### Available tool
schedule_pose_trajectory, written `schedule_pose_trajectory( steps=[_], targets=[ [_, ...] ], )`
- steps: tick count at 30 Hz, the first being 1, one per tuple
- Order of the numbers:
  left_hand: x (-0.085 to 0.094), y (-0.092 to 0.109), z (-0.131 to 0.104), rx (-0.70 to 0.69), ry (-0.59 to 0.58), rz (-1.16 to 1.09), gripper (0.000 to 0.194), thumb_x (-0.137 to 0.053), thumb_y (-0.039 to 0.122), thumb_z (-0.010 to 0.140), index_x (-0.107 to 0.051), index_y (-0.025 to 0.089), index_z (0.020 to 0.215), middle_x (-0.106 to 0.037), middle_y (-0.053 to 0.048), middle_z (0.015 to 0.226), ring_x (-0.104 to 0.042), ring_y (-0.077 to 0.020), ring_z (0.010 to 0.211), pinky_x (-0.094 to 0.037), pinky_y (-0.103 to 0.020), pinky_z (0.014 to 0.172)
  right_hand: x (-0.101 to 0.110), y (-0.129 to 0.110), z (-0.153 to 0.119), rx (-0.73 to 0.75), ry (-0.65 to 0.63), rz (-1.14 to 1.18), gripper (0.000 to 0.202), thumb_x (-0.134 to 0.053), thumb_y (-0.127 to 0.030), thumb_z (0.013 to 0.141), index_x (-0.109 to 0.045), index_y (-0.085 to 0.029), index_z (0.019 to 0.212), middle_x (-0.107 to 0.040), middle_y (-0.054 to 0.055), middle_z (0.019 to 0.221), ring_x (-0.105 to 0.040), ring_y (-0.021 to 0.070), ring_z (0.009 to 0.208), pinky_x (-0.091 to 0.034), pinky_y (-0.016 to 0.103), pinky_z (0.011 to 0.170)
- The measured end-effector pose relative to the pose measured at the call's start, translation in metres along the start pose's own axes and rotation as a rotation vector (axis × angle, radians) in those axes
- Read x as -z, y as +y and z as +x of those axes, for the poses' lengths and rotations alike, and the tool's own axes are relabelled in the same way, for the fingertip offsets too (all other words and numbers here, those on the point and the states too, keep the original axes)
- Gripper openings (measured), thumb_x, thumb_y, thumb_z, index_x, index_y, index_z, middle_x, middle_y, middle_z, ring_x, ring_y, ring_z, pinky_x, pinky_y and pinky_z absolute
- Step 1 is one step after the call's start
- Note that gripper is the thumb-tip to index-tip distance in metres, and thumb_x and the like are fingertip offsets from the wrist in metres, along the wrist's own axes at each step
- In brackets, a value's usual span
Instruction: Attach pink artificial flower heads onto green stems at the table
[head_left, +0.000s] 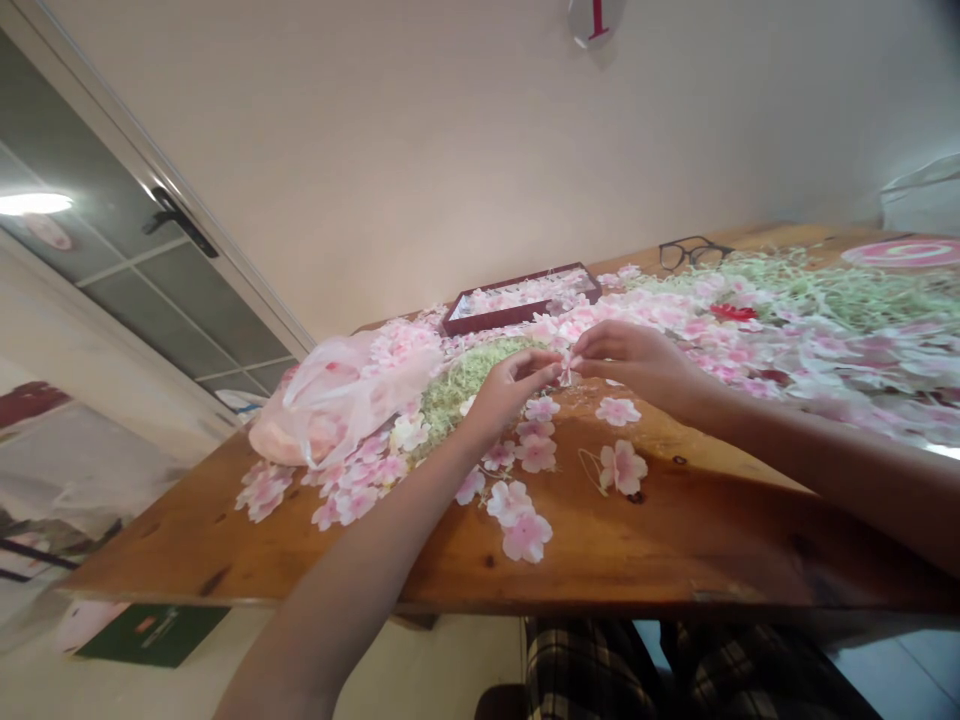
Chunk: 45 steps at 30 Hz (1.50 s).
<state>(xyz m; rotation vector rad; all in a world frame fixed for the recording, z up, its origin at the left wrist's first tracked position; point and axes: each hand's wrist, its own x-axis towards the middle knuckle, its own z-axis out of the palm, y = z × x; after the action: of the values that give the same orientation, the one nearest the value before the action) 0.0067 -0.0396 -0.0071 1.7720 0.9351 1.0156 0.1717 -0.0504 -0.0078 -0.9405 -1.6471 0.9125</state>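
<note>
From where I stand, the left hand (pixel 514 380) and the right hand (pixel 631 362) meet over the middle of the brown wooden table (pixel 225 560), each pinching a small pale pink-and-white petal-like piece (pixel 567 369) between its fingertips. They seem to pinch so lightly because it is slight and soft; its exact shape is too small for me to tell.

Just left of the hands lies a heap of pale green shredded filler (pixel 469 375), and beyond it, toward the left end, a translucent whitish plastic bag (pixel 330 400) with pink contents. A dark red rectangular tray (pixel 487 322) of pink petals sits by the table's far edge, perhaps to leave working room in front. Toward the near edge, loose pink-and-white five-petalled flowers (pixel 527 537) lie scattered, probably there for easy reach. Black-framed glasses (pixel 694 255) rest near the far edge, right of the tray.
</note>
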Motion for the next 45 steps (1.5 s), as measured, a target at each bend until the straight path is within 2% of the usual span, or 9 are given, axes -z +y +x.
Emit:
schedule_pose_trajectory(
  steps=[7, 11, 14, 21, 25, 34, 36, 42, 45],
  targets=[
    [0.000, -0.001, -0.002, -0.087, 0.049, 0.280, 0.022, -0.047, 0.035, 0.072, -0.054, 0.017, 0.081, -0.058, -0.003, 0.082, -0.053, -0.0124, 0.075, -0.042, -0.026, 0.071, 0.001, 0.001, 0.000, -0.095, -0.027, 0.013, 0.018, -0.060, -0.031, 0.065, -0.053, -0.020, 0.078, -0.061, 0.004, 0.079, -0.057, 0.0166, 0.078, -0.045, 0.031, 0.070],
    [-0.003, 0.003, -0.005, -0.131, 0.017, 0.398, 0.017, -0.045, 0.031, 0.074, -0.052, 0.018, 0.081, -0.057, -0.003, 0.081, -0.053, -0.0126, 0.074, -0.041, -0.026, 0.069, -0.002, -0.006, -0.002, -0.023, -0.003, -0.106, 0.022, -0.056, -0.033, 0.069, -0.055, -0.021, 0.086, -0.057, 0.006, 0.097, -0.051, 0.0189, 0.093, -0.042, 0.032, 0.077],
    [-0.005, 0.008, -0.008, -0.175, -0.013, 0.468, 0.011, -0.049, 0.023, 0.070, -0.052, 0.018, 0.079, -0.058, -0.002, 0.082, -0.053, -0.0130, 0.075, -0.041, -0.026, 0.069, -0.006, -0.007, -0.003, 0.057, -0.103, -0.109, 0.029, -0.057, -0.031, 0.068, -0.054, -0.022, 0.095, -0.053, 0.005, 0.105, -0.047, 0.0184, 0.100, -0.040, 0.031, 0.082],
    [-0.008, 0.015, -0.012, -0.194, 0.036, 0.446, 0.012, -0.050, 0.022, 0.069, -0.048, 0.019, 0.080, -0.056, 0.000, 0.079, -0.051, -0.0089, 0.064, -0.039, -0.022, 0.060, 0.001, -0.003, 0.000, -0.034, -0.255, -0.099, 0.020, -0.052, -0.036, 0.070, -0.057, -0.020, 0.081, -0.059, 0.003, 0.082, -0.055, 0.0158, 0.077, -0.043, 0.027, 0.066],
    [-0.007, 0.014, -0.011, -0.182, 0.085, 0.383, 0.012, -0.048, 0.029, 0.071, -0.046, 0.019, 0.078, -0.054, 0.000, 0.079, -0.049, -0.0076, 0.061, -0.039, -0.021, 0.057, 0.007, -0.003, 0.000, -0.127, -0.241, -0.097, 0.020, -0.055, -0.039, 0.067, -0.057, -0.018, 0.068, -0.057, 0.002, 0.068, -0.053, 0.0136, 0.065, -0.042, 0.025, 0.058],
    [-0.004, 0.012, -0.008, -0.141, 0.071, 0.332, 0.018, -0.049, 0.034, 0.071, -0.047, 0.019, 0.081, -0.055, -0.002, 0.082, -0.051, -0.0092, 0.067, -0.040, -0.022, 0.060, 0.008, 0.010, 0.004, -0.238, -0.167, 0.159, 0.018, -0.060, -0.033, 0.063, -0.051, -0.017, 0.059, -0.054, 0.002, 0.065, -0.054, 0.0138, 0.068, -0.045, 0.027, 0.067],
    [-0.001, 0.015, -0.008, -0.100, -0.040, 0.365, 0.020, -0.048, 0.036, 0.071, -0.051, 0.020, 0.082, -0.057, -0.003, 0.083, -0.052, -0.0101, 0.068, -0.040, -0.023, 0.060, 0.013, 0.011, 0.005, -0.236, -0.134, 0.123, 0.019, -0.058, -0.033, 0.065, -0.052, -0.017, 0.058, -0.054, 0.002, 0.065, -0.054, 0.0143, 0.067, -0.045, 0.028, 0.065],
    [0.007, 0.033, -0.011, -0.046, -0.602, 0.479, 0.023, -0.050, 0.034, 0.071, -0.056, 0.024, 0.091, -0.059, -0.001, 0.091, -0.053, -0.0114, 0.078, -0.039, -0.023, 0.065, 0.022, 0.010, 0.010, -0.249, -0.075, 0.097, 0.018, -0.059, -0.033, 0.065, -0.057, -0.015, 0.066, -0.059, 0.005, 0.075, -0.055, 0.0148, 0.071, -0.045, 0.027, 0.067],
    [0.008, 0.034, -0.010, -0.065, -0.778, 0.531, 0.024, -0.054, 0.031, 0.069, -0.057, 0.023, 0.091, -0.059, 0.000, 0.093, -0.052, -0.0112, 0.081, -0.038, -0.022, 0.066, 0.023, 0.011, 0.011, -0.264, -0.051, 0.063, 0.018, -0.058, -0.033, 0.065, -0.059, -0.015, 0.068, -0.060, 0.006, 0.079, -0.056, 0.0156, 0.073, -0.045, 0.027, 0.067]
  ],
)
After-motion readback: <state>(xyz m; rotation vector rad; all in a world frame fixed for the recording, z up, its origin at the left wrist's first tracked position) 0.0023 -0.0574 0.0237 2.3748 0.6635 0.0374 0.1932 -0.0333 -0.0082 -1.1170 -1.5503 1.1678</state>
